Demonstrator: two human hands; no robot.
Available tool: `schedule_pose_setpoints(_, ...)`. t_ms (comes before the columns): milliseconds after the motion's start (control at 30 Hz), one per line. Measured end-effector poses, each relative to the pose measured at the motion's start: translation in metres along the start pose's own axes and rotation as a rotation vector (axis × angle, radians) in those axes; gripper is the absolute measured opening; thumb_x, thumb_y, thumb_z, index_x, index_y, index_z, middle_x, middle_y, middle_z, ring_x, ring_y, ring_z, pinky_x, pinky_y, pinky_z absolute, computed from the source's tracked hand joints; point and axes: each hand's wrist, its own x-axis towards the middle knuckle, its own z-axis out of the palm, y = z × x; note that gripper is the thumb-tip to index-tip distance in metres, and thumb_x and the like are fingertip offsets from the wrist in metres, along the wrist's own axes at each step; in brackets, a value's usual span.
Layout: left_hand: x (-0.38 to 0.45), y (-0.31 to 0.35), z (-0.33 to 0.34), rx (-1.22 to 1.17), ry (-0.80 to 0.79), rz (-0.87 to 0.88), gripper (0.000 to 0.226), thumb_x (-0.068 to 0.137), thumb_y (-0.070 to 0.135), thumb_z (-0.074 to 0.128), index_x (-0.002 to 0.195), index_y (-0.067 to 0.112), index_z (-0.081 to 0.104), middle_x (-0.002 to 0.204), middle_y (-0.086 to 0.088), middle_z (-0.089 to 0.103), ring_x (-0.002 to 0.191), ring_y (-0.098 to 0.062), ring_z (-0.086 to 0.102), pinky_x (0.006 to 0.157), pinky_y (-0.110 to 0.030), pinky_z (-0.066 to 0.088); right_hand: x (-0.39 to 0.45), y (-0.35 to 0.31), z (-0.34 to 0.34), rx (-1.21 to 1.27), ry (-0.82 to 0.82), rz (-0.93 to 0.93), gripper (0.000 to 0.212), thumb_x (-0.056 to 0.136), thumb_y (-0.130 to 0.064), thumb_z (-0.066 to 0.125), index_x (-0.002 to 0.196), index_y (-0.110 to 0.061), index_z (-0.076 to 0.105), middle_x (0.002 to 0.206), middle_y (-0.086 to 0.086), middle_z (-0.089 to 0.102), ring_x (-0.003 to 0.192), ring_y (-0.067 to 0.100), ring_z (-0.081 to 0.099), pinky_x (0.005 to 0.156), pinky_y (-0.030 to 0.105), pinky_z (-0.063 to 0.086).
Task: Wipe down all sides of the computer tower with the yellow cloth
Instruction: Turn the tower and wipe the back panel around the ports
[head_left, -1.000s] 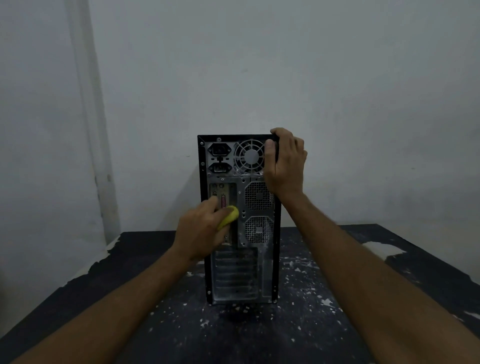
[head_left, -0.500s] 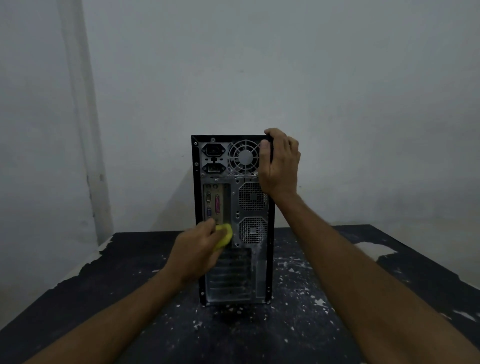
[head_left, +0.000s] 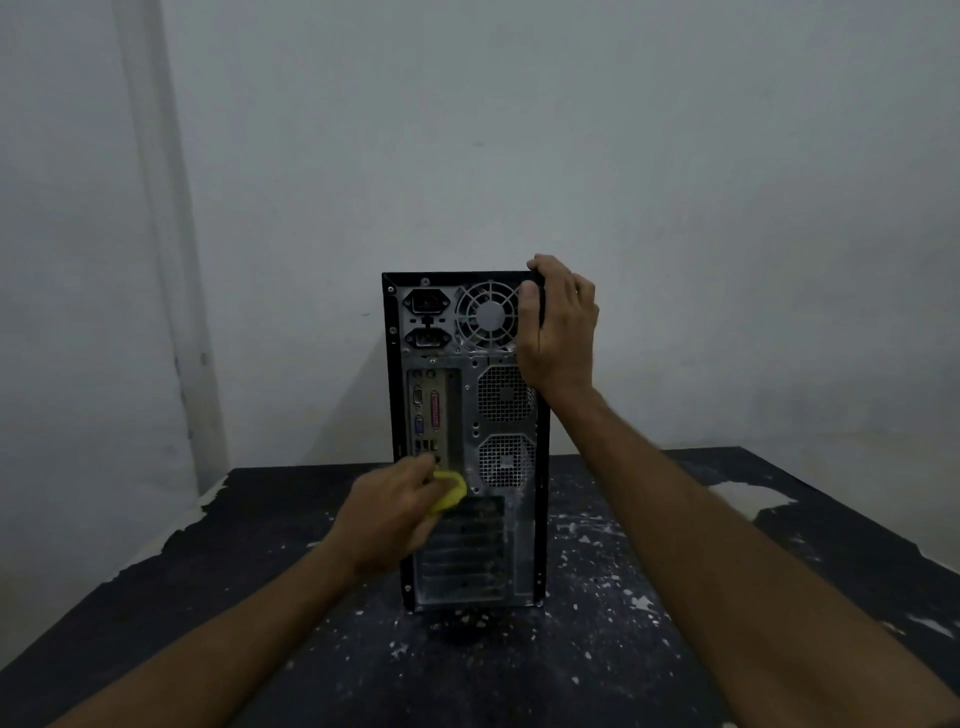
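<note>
1. The computer tower (head_left: 467, 441) stood upright on the dark, paint-flecked table (head_left: 675, 597), rear panel facing the camera.
2. The right hand (head_left: 558, 322) clasped the top right corner, fingers curled over the edge, probably to steady the case against the wiping pressure.
3. The left hand (head_left: 397, 512) held the bunched yellow cloth (head_left: 451, 493) against the panel, just above the expansion slots (head_left: 467, 551).
4. Compared with a second earlier, the cloth had travelled down from the port cluster (head_left: 427, 410); the right-hand grip was unchanged.

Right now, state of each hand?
Left hand: closed on the yellow cloth, against the computer tower rear panel.
Right hand: gripping the tower's top right corner.
</note>
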Motion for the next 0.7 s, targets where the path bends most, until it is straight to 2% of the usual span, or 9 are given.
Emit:
schedule_pose_setpoints(100, 0.033, -0.004, -0.016, -0.019, 0.208, -0.198, 0.03, 0.088, 0.031, 0.075, 0.113, 0.015, 0.073, 0.084, -0.002, 0.051, 0.06, -0.016, 0.047, 0.048, -0.024, 0.031, 0.0, -0.001, 0.0, -0.008, 0.0, -0.003, 0.036, 0.103, -0.037, 0.038, 0.127, -0.018, 0.057, 0.126, -0.005, 0.061, 0.116, 0.021, 0.046, 0.091, 0.046, 0.043)
schedule_pose_setpoints(200, 0.051, 0.002, -0.028, -0.027, 0.348, -0.221, 0.032, 0.088, 0.033, 0.073, 0.114, 0.013, 0.075, 0.083, -0.003, 0.053, 0.06, -0.018, 0.048, 0.046, -0.026, 0.036, 0.0, -0.001, -0.002, -0.022, -0.01, -0.001, 0.036, 0.103, -0.038, 0.038, 0.126, -0.018, 0.057, 0.124, -0.006, 0.062, 0.116, 0.02, 0.045, 0.09, 0.044, 0.042)
schedule_pose_setpoints(333, 0.06, 0.009, -0.03, -0.014, 0.284, -0.18, 0.032, 0.086, 0.026, 0.081, 0.114, 0.013, 0.074, 0.084, -0.004, 0.053, 0.061, -0.014, 0.044, 0.046, -0.025, 0.037, 0.0, -0.001, -0.002, -0.03, -0.016, -0.003, 0.035, 0.103, -0.038, 0.039, 0.126, -0.019, 0.057, 0.123, -0.007, 0.062, 0.115, 0.021, 0.046, 0.09, 0.045, 0.042)
schedule_pose_setpoints(433, 0.037, 0.011, -0.012, 0.005, 0.119, 0.012, 0.039, 0.08, 0.025, 0.084, 0.115, 0.014, 0.071, 0.09, -0.005, 0.057, 0.065, -0.014, 0.051, 0.05, -0.024, 0.039, 0.001, -0.001, -0.003, -0.043, -0.022, -0.008, 0.035, 0.103, -0.039, 0.038, 0.125, -0.019, 0.057, 0.122, -0.007, 0.062, 0.115, 0.02, 0.046, 0.09, 0.045, 0.042)
schedule_pose_setpoints(533, 0.018, 0.01, -0.007, 0.046, 0.027, 0.169, 0.033, 0.087, 0.034, 0.066, 0.115, 0.018, 0.071, 0.095, -0.005, 0.058, 0.07, -0.016, 0.057, 0.051, -0.024, 0.036, 0.0, 0.0, -0.002, -0.04, -0.023, -0.002, 0.035, 0.103, -0.039, 0.038, 0.126, -0.019, 0.057, 0.122, -0.006, 0.062, 0.115, 0.021, 0.046, 0.09, 0.046, 0.043)
schedule_pose_setpoints(633, 0.049, 0.004, -0.021, 0.022, 0.141, -0.011, 0.032, 0.092, 0.038, 0.06, 0.112, 0.017, 0.072, 0.089, -0.003, 0.055, 0.065, -0.01, 0.044, 0.05, -0.023, 0.032, 0.0, -0.001, 0.001, -0.039, -0.006, -0.003, 0.035, 0.103, -0.039, 0.039, 0.125, -0.019, 0.057, 0.123, -0.006, 0.062, 0.114, 0.022, 0.047, 0.089, 0.046, 0.043)
schedule_pose_setpoints(700, 0.066, 0.003, -0.026, 0.014, 0.199, -0.12, 0.031, 0.091, 0.037, 0.065, 0.113, 0.017, 0.073, 0.088, -0.003, 0.054, 0.064, -0.013, 0.045, 0.051, -0.023, 0.031, 0.001, 0.0, 0.001, -0.047, -0.003, -0.003, 0.036, 0.103, -0.04, 0.038, 0.125, -0.019, 0.058, 0.123, -0.006, 0.062, 0.114, 0.021, 0.047, 0.088, 0.044, 0.041)
